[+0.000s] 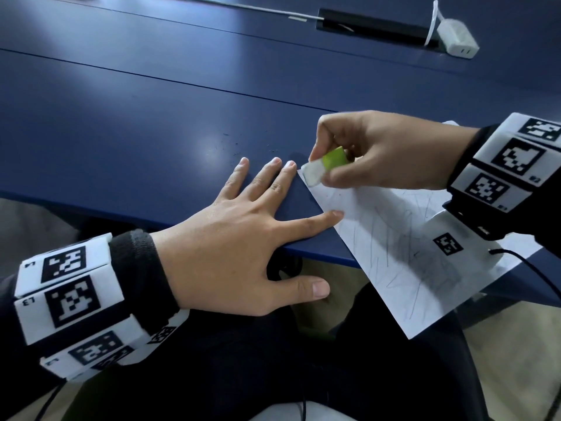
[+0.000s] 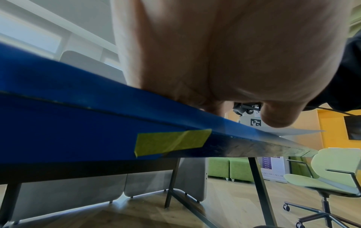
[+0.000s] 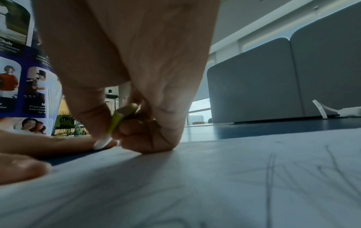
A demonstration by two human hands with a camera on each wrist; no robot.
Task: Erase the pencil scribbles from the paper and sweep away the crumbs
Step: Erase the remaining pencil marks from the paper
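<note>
A white paper [image 1: 394, 250] with grey pencil scribbles lies at an angle on the blue table [image 1: 151, 123], its near corner hanging past the table's front edge. My right hand [image 1: 358, 153] pinches a white eraser [image 1: 314, 173] with a green sleeve [image 1: 334, 159] and presses its white tip on the paper's far left corner. In the right wrist view the eraser [image 3: 117, 123] sits between thumb and fingers above the scribbled paper [image 3: 215, 185]. My left hand [image 1: 243, 226] lies flat with spread fingers on the table, index fingertip touching the paper's left edge. Dark crumbs [image 1: 243, 147] dot the table beyond the fingers.
A white charger [image 1: 457, 39] with a cable lies by a black cable slot [image 1: 373, 25] at the far right. A yellow tape strip [image 2: 171, 141] sticks on the table's front edge [image 2: 78, 123]. A green chair [image 2: 332, 177] stands to the right.
</note>
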